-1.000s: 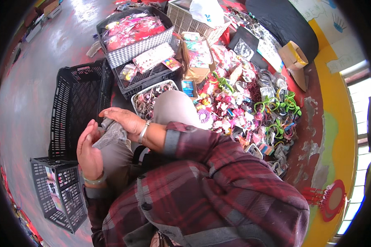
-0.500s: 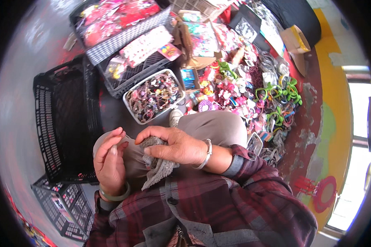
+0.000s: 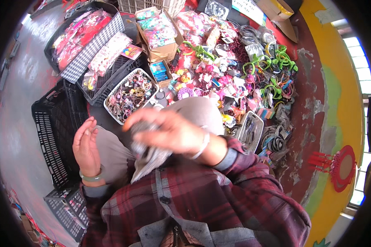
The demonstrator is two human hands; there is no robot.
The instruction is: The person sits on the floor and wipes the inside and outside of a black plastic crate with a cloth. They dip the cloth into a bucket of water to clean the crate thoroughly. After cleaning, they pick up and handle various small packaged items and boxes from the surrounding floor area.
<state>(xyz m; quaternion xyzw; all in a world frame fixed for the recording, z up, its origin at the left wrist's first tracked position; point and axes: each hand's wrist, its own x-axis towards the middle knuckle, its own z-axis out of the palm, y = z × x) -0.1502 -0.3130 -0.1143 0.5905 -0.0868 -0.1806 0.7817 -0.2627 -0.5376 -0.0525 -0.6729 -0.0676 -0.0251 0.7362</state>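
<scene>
Right grip (image 3: 169, 133) closed on one grey cloth (image 3: 150, 158) (motion-blurred), left hand (image 3: 85, 146) open, two black crates (image 3: 53, 131) alongside

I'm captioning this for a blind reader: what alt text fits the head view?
A person in a plaid shirt grips a crumpled grey cloth in the right hand, left hand open beside it, above a white basket and heaped colourful hair accessories.

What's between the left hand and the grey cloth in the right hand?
Head view: only the person's grey-trousered thigh lies between the open left hand and the grey cloth that the right hand holds. Nothing else sits in that gap.
</scene>
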